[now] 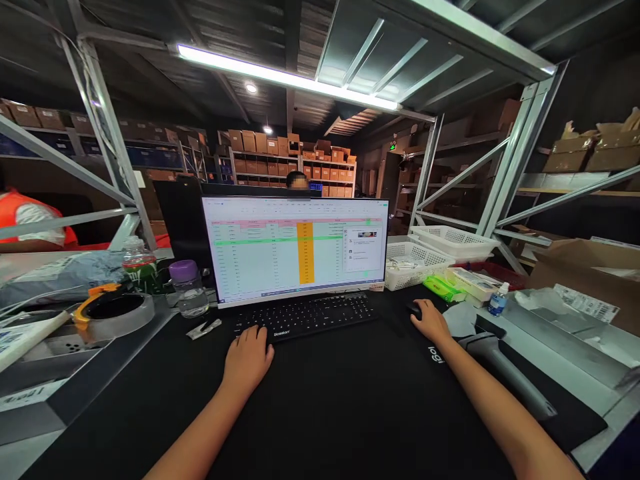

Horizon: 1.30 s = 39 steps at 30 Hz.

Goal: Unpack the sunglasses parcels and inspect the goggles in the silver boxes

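My left hand point(247, 357) rests at the left front edge of a black keyboard point(310, 317), its fingers stretched out over the keys and holding nothing. On the right, my right hand point(431, 321) is wrapped over a dark computer mouse point(414, 309), which shows only in part under the fingers. Behind the keyboard stands a lit monitor point(260, 260) with a spreadsheet that has a green row and an orange column. A small chat-like window covers the sheet's right side. Beneath both hands lies a black desk mat point(320, 413).
To the right are a grey barcode scanner point(510, 373), a small spray bottle point(498, 300), a green wipes pack point(443, 289) and white baskets point(407, 263). At left are a tape roll point(117, 317) and a purple-lidded jar point(189, 290). Two people are partly visible beyond.
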Tool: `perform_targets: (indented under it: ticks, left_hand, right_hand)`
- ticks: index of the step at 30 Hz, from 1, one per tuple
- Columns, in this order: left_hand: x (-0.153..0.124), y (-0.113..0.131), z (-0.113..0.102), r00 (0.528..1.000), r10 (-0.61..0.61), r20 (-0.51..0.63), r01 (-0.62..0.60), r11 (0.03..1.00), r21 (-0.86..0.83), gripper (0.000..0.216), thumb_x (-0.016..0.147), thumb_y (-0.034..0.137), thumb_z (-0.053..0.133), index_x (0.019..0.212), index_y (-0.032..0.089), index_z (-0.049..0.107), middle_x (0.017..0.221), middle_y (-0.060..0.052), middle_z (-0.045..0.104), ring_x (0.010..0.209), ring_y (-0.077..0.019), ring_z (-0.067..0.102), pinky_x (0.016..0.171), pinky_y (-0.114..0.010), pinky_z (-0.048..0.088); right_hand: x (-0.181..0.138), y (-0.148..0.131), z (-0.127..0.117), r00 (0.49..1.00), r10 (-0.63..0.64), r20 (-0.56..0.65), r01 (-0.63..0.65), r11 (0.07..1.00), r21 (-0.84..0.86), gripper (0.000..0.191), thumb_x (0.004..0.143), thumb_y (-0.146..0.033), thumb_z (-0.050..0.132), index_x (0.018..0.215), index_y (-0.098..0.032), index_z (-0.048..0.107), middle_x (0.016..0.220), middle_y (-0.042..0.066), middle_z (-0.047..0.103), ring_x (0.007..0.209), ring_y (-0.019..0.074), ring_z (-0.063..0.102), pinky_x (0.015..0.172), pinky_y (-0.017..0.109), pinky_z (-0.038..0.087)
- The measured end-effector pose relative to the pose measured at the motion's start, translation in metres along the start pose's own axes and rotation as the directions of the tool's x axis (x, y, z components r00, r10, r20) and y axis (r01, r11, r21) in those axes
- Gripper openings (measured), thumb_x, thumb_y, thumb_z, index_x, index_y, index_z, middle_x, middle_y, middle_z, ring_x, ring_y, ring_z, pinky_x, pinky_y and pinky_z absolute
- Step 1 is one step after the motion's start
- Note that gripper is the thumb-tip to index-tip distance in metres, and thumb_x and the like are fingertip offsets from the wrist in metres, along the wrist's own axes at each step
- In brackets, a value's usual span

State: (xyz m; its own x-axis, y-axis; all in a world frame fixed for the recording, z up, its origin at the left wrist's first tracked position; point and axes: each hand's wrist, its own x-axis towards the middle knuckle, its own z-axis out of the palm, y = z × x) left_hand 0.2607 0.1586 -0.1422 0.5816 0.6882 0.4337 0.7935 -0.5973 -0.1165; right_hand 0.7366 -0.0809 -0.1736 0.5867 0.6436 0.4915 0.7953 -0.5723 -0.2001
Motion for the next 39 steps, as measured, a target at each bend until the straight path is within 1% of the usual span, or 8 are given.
perform_targets:
  ticks: [3,8,13,19,25,31,35,39]
  left_hand:
    - [0.002,-0.005,0.002,1.0,-0.007,-0.014,0.006,1.0,-0.011,0.042,0.093,0.027,0.049,0.127,0.007,0.062,0.134,-0.023,0.061,0.125,-0.0335,0.057,0.103,-0.044,0.044]
    - [0.002,-0.014,0.008,0.999,-0.039,-0.014,0.038,0.998,-0.047,0.052,0.092,0.041,0.052,0.128,0.005,0.061,0.135,-0.026,0.059,0.127,-0.0381,0.054,0.107,-0.052,0.04]
    - [0.001,-0.015,0.011,0.999,-0.033,-0.006,0.032,0.997,-0.073,0.052,0.097,0.042,0.046,0.129,0.004,0.06,0.137,-0.027,0.058,0.129,-0.0382,0.053,0.109,-0.051,0.038]
    - [0.002,-0.017,0.014,0.999,-0.037,-0.002,0.036,0.996,-0.084,0.051,0.095,0.044,0.049,0.126,0.006,0.061,0.136,-0.026,0.058,0.127,-0.0367,0.054,0.107,-0.048,0.041]
    - [0.003,-0.015,0.02,0.998,-0.058,-0.015,0.057,0.993,-0.108,0.052,0.094,0.043,0.047,0.128,0.006,0.059,0.138,-0.026,0.055,0.132,-0.0383,0.05,0.111,-0.052,0.037]
    - [0.006,-0.011,0.022,0.998,-0.057,-0.029,0.054,0.991,-0.121,0.052,0.091,0.042,0.047,0.124,0.005,0.061,0.135,-0.029,0.057,0.124,-0.0408,0.054,0.105,-0.055,0.041]
    - [0.004,-0.008,0.021,0.997,-0.057,-0.044,0.052,0.992,-0.118,0.052,0.093,0.041,0.042,0.123,0.004,0.061,0.136,-0.029,0.056,0.127,-0.0407,0.052,0.108,-0.055,0.038]
    - [0.002,-0.004,0.019,0.997,-0.061,-0.039,0.057,0.993,-0.099,0.053,0.092,0.042,0.04,0.123,0.004,0.061,0.135,-0.028,0.057,0.126,-0.0401,0.053,0.108,-0.054,0.039]
  right_hand:
    - [-0.001,-0.004,-0.003,1.0,0.013,0.001,-0.013,1.0,-0.022,0.042,0.096,-0.036,0.066,0.132,-0.017,0.056,0.132,0.011,0.059,0.109,0.0249,0.063,0.093,0.046,0.054]
    - [-0.001,-0.01,-0.007,0.999,0.033,0.018,-0.031,0.997,-0.071,0.041,0.097,-0.037,0.065,0.133,-0.018,0.057,0.134,0.011,0.059,0.112,0.0257,0.063,0.095,0.048,0.055]
    - [-0.001,-0.017,-0.012,0.997,0.064,0.032,-0.06,0.991,-0.121,0.041,0.097,-0.037,0.065,0.133,-0.019,0.057,0.135,0.011,0.059,0.113,0.0259,0.063,0.095,0.048,0.055]
    - [-0.004,-0.022,-0.013,0.993,0.11,0.038,-0.104,0.985,-0.136,0.042,0.097,-0.037,0.065,0.134,-0.018,0.057,0.135,0.011,0.059,0.113,0.0261,0.063,0.095,0.049,0.055]
    - [-0.006,-0.024,-0.015,0.991,0.128,0.031,-0.123,0.984,-0.131,0.041,0.098,-0.037,0.065,0.134,-0.019,0.057,0.136,0.011,0.058,0.115,0.0265,0.063,0.095,0.049,0.055]
    - [-0.009,-0.027,-0.022,0.992,0.123,0.023,-0.12,0.986,-0.112,0.039,0.098,-0.037,0.064,0.132,-0.019,0.058,0.134,0.011,0.06,0.114,0.0259,0.063,0.095,0.048,0.056]
    - [-0.01,-0.024,-0.024,0.994,0.11,0.026,-0.107,0.989,-0.103,0.039,0.098,-0.037,0.064,0.133,-0.019,0.058,0.134,0.011,0.06,0.113,0.0254,0.064,0.094,0.047,0.056]
    - [-0.01,-0.02,-0.024,0.995,0.089,0.035,-0.086,0.994,-0.073,0.039,0.098,-0.037,0.064,0.133,-0.019,0.058,0.133,0.011,0.06,0.112,0.025,0.064,0.094,0.047,0.056]
